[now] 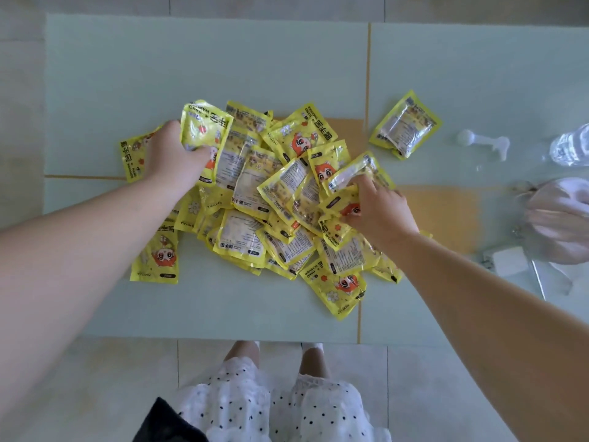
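At the middle of the worktop (191, 59) lies a loose pile (255, 202) of yellow hand-warmer packets, overlapping, some face up and some back up. I judge the step in hand to be drawing packets out of the pile one at a time.

Findings:
- My left hand (172, 154) is at the pile's far-left corner, fingers curled round the left packet (205, 129), which is raised and bent in the grip.
- My right hand (379, 212) is at the pile's right edge, fingertips closed in a pinch on the right packet (350, 172). That packet is tilted up, clear side showing, with its lower end hidden among its neighbours.
- A lone packet (404, 126) lies well apart to the right, near a white scoop (481, 143) and a bottle (570, 145).

Recommendations: the film looks slick and the packets overlap, so each lift should go straight up and slowly. That lets any neighbour caught on an edge slide off rather than ride along. Before carrying, I would check that each hand holds one packet only — the right pinch sits close to a second packet beneath it. A grip on the sealed border should serve better than one on the filled middle, which bends. Any set-down should land beside the lone packet, short of the scoop.
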The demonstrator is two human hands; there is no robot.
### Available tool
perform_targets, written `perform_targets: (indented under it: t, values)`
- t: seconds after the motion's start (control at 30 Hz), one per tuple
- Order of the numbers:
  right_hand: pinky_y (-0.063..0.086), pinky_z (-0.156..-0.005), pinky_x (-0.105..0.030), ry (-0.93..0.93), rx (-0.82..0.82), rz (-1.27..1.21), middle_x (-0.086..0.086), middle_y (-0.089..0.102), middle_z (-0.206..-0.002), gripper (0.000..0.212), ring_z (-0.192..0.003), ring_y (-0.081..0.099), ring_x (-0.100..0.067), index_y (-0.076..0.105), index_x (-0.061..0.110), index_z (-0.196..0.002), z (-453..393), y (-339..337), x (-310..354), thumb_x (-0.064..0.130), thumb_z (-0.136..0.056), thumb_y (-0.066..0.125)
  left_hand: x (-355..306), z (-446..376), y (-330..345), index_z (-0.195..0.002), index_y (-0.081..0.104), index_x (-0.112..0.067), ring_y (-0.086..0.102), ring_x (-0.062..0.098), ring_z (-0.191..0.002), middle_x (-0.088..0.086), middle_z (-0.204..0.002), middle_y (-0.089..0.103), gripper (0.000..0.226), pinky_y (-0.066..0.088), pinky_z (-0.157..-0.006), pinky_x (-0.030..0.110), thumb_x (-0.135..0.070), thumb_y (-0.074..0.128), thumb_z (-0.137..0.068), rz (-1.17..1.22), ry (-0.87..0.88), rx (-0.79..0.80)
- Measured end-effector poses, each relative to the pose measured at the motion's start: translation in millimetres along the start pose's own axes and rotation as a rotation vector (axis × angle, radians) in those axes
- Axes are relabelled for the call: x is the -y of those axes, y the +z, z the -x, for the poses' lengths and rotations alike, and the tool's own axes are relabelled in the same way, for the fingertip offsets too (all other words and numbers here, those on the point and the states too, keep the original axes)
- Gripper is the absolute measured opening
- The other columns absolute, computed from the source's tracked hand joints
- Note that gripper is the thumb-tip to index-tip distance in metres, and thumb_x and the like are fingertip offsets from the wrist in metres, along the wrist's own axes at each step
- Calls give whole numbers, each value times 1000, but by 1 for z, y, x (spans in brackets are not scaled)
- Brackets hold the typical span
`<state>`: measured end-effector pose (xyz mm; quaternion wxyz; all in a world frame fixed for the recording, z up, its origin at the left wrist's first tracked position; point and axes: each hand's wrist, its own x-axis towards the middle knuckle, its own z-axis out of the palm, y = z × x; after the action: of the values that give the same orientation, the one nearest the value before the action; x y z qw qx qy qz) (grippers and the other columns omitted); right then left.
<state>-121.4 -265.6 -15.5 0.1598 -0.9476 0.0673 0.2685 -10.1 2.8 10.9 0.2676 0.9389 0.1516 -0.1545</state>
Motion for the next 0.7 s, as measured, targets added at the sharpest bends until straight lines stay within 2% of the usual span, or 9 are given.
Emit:
perform_targets:
  t: [0.1, 0.17, 0.23, 0.3, 0.37, 0.43, 0.5, 0.6, 0.7]
  values:
    - [46, -85, -37, 24, 18, 24, -10, 63, -110, 57, -102, 60, -29, 47, 9, -122, -2, -28, -15, 34, -79, 74, -16, 15, -3, -93, 57, -19, 54, 19, -74, -1, -84, 58, 17, 37, -61, 27, -32, 65, -85, 82, -26, 240]
    - [45, -87, -38, -12, 30, 95, -10, 62, -111, 54, -106, 57, -29, 49, 7, -117, -8, -39, -22, 34, -78, 75, -27, 26, 8, -91, 56, -20, 48, 13, -65, -3, -77, 54, 20, 33, -56, 25, -38, 62, -87, 12, 17, 435]
    - [43, -93, -39, -97, 61, 180, -7, 58, -113, 47, -112, 52, -27, 55, 10, -113, -18, -41, -25, 35, -78, 74, -36, 32, 26, -84, 52, -18, 44, 16, -63, -3, -73, 47, 26, 30, -53, 25, -41, 62, -87, -72, 69, 498]
    - [37, -104, -39, -222, 104, 294, -5, 50, -127, 39, -126, 42, -26, 62, 14, -109, -29, -36, -28, 36, -78, 72, -43, 35, 45, -89, 51, -12, 44, 20, -70, 1, -76, 43, 32, 30, -55, 28, -42, 61, -87, -126, 100, 474]
    - [22, -116, -43, -341, 163, 430, -7, 32, -150, 40, -142, 23, -27, 66, 16, -111, -41, -27, -30, 38, -79, 71, -48, 37, 62, -98, 55, -6, 44, 21, -77, 2, -79, 42, 36, 34, -61, 28, -40, 62, -88, -170, 108, 448]
    - [8, -119, -44, -423, 204, 540, -2, 14, -159, 46, -147, 8, -23, 63, 19, -120, -51, -20, -33, 41, -80, 69, -50, 37, 77, -108, 54, -10, 44, 20, -83, -1, -81, 41, 39, 37, -70, 30, -41, 62, -87, -245, 148, 426]
    - [2, -118, -46, -454, 222, 601, 0, 14, -160, 51, -148, 5, -21, 60, 23, -126, -57, -17, -35, 44, -80, 68, -50, 38, 87, -113, 53, -10, 49, 24, -87, 2, -86, 49, 45, 41, -74, 33, -45, 62, -86, -308, 176, 392]
    - [-1, -118, -48, -452, 176, 603, -5, 33, -152, 53, -146, 16, -23, 60, 23, -124, -62, -14, -38, 46, -77, 70, -48, 36, 91, -133, 46, -8, 57, 29, -108, 11, -123, 58, 62, 45, -86, 38, -46, 62, -86, -352, 157, 320]
    - [9, -119, -47, -435, 90, 528, -6, 50, -131, 60, -129, 45, -26, 54, 21, -126, -61, -11, -42, 44, -74, 73, -44, 36, 87, -138, 41, -6, 56, 30, -113, 12, -130, 55, 66, 44, -84, 37, -42, 62, -87, -291, 133, 285]
